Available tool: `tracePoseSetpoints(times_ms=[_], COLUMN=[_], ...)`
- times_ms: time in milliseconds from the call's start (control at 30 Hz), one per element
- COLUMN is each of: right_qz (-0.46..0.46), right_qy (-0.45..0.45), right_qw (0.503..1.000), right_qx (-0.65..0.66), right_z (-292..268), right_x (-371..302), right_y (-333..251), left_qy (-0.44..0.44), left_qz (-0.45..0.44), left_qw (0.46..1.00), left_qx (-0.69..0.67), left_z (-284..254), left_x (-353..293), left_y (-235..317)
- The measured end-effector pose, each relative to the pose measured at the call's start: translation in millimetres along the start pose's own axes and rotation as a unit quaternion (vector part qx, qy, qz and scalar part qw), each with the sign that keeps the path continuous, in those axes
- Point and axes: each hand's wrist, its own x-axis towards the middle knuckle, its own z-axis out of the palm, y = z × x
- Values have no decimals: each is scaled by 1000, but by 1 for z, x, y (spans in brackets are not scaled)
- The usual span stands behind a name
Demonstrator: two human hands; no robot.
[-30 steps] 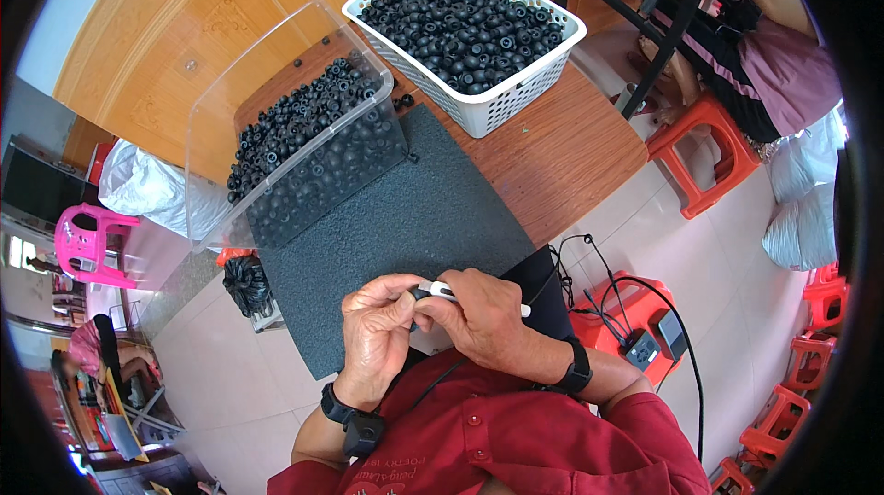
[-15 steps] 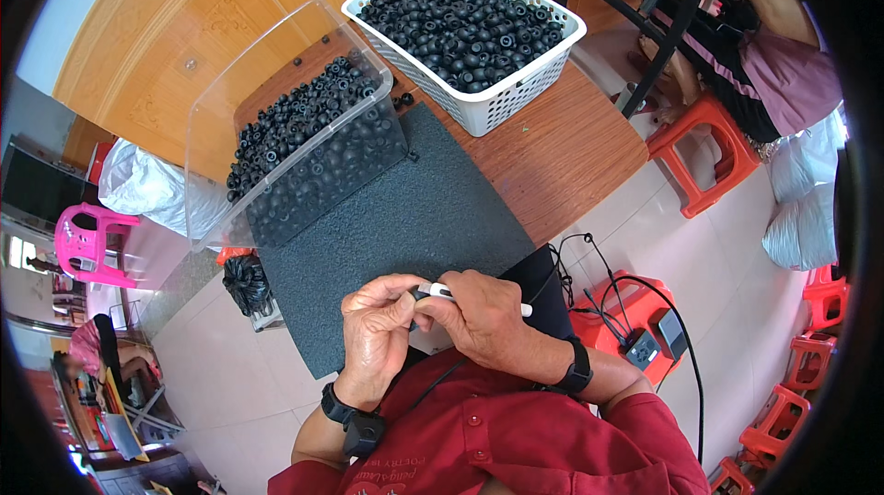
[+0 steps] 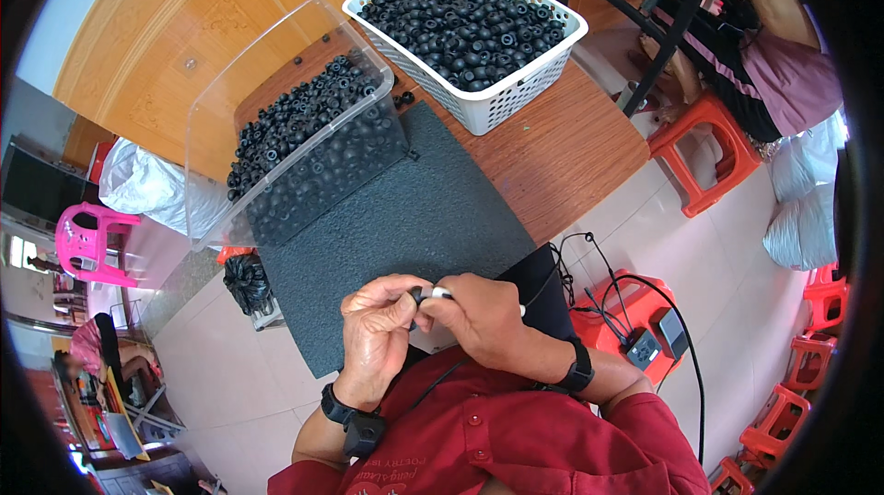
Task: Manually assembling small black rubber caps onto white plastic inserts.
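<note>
Dark grey mat (image 3: 428, 205), near edge under your left hand (image 3: 378, 315): thumb and fingers pinched on a small black piece (image 3: 416, 294). Your right hand (image 3: 483, 313): clamped round a white rod (image 3: 439, 292), end at that piece. Outward: open mat surface to the near wall of the clear bin (image 3: 379, 99); white basket (image 3: 502, 111) beyond, right; wood tabletop (image 3: 575, 150) running to its right edge.

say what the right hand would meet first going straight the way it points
The right hand would likely meet the small black piece in the left hand first; depth is unclear.
</note>
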Motion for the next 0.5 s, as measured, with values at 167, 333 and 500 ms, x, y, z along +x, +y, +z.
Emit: tracePoseSetpoints(times_ms=[167,333,500], right_qz=[167,232,235], right_qy=[-40,-95,-102], right_qw=[973,943,937], right_qx=[152,219,239], right_z=[-8,-15,-18], right_x=[2,3,4], right_y=[-6,-12,-13], left_qy=[-21,-40,-58], left_qz=[46,46,25], left_qw=[998,998,998], left_qx=[41,23,-2], left_z=[0,-4,-4], left_x=[2,4,3], left_y=[0,-8,-8])
